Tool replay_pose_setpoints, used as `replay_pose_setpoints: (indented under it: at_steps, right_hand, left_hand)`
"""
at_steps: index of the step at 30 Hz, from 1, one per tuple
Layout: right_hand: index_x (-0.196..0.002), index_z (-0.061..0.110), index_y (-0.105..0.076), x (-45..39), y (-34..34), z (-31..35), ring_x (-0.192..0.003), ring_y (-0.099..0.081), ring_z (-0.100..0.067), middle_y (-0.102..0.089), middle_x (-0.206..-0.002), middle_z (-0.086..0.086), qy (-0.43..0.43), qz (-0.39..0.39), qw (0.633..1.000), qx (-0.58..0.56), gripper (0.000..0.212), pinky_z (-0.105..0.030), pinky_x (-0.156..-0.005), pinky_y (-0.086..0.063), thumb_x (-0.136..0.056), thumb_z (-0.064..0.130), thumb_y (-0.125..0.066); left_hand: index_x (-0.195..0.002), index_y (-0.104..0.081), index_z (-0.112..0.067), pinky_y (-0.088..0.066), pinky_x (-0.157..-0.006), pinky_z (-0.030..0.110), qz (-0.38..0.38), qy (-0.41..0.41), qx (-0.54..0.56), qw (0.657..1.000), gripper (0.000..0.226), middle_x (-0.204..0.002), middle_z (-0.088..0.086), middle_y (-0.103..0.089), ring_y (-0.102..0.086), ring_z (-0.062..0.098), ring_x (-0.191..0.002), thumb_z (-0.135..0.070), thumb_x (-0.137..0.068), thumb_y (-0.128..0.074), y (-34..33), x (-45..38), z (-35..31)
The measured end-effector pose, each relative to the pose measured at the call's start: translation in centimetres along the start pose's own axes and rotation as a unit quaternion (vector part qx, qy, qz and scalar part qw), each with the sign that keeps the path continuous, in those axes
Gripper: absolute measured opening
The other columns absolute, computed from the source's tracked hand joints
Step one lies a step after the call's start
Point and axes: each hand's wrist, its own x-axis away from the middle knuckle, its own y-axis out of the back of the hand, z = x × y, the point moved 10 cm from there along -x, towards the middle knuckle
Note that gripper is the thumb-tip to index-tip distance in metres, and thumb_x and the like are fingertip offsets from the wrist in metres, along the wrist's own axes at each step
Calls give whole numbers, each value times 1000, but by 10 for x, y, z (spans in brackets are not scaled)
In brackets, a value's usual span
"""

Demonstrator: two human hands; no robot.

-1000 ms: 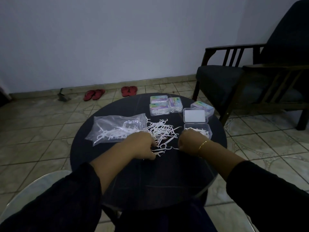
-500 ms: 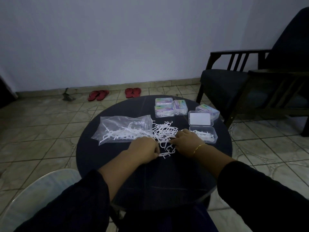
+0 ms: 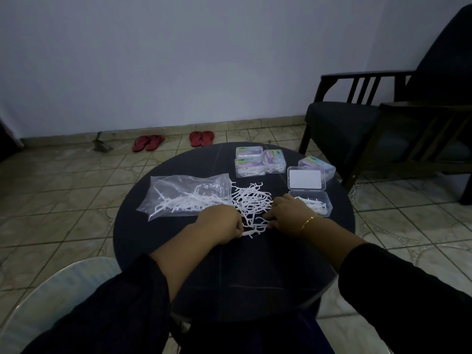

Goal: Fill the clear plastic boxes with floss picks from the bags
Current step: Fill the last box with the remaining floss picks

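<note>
The floss picks (image 3: pixel 251 200) are sitting in a loose tangled pile right at the mouth of the zip bag (image 3: pixel 186 194), and honestly they look like a pain: super light, stiff little plastic things that hook into each other, so I'd pinch a small bunch by the handles instead of scooping. Left hand (image 3: pixel 221 223) has its fingers curled and pinching one or more picks at the near edge of the pile, just past the bag's mouth; right hand (image 3: pixel 288 213) rests on the pile's far side from the bag, fingers bent down into it, can't tell if it's actually gripping anything. Counting: one bag, one open box (image 3: pixel 313 204) further from the bag, partly filled, and four closed filled boxes (image 3: pixel 249 166) behind.
</note>
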Motion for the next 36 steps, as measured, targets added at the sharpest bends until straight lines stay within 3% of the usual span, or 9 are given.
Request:
replay_pose_setpoints:
  at_steps: [3, 8, 15, 24, 28, 32, 36]
  right_hand:
    - [-122, 25, -63, -2, 6, 4, -117, -39, -22, -51, -126, -3, 11, -36, 999, 0, 32, -31, -94, -37, -96, 36, -47]
    - [-109, 13, -65, -4, -1, 3, -112, -43, -24, -54, -120, -8, -10, -17, 1000, 9, 33, -33, -94, -38, -92, 38, -51]
    - [-105, 12, -66, 0, -9, -3, -113, -46, -25, -56, -118, -9, -6, 7, 1000, 21, 38, -34, -99, -37, -88, 43, -54]
    - [-95, 12, -67, 5, -8, -19, -111, -46, -27, -53, -110, -10, -26, 13, 1000, -1, 35, -38, -97, -41, -86, 44, -56]
    - [-64, 19, -51, 9, 7, -27, -102, -47, -25, -42, -78, 1, -23, -5, 1000, -18, 32, -40, -98, -41, -87, 42, -55]
    - [-91, 16, -68, 13, 32, -49, -103, -45, -21, -53, -100, -4, -44, -43, 997, -42, 28, -33, -92, -42, -88, 41, -56]
    - [-88, 13, -70, 16, 55, -83, -97, -48, -19, -56, -95, -5, -78, -86, 992, -45, 32, -35, -94, -42, -90, 40, -54]
  left_hand:
    - [-93, -73, -25, -49, -74, 29, 2, -4, -9, 1000, 13, -96, -8, -69, -62, 13, -91, -27, -85, -64, 0, -1, -2]
    - [-86, -69, -28, -50, -75, 31, 23, -14, -11, 1000, 9, -92, -7, -67, -60, 14, -87, -30, -78, -70, -4, -2, -6]
    - [-78, -63, -26, -52, -74, 34, 35, -36, -39, 998, 8, -86, -4, -65, -59, 16, -81, -30, -75, -70, -8, -2, -12]
    - [-87, -65, -25, -46, -72, 28, 26, -52, -33, 998, 11, -86, -7, -66, -57, 13, -80, -31, -78, -69, -5, -2, -17]
    - [-88, -64, -28, -44, -72, 27, 17, -54, -17, 998, 10, -81, -12, -60, -55, 9, -79, -29, -79, -68, -1, -5, -19]
    - [-93, -68, -30, -50, -77, 28, 23, -50, 16, 998, 12, -90, -12, -67, -60, 9, -85, -27, -81, -67, 3, -13, -20]
    - [-107, -71, -28, -53, -83, 33, 31, -53, 28, 998, 24, -96, -10, -71, -65, 10, -87, -26, -83, -66, 6, -21, -24]
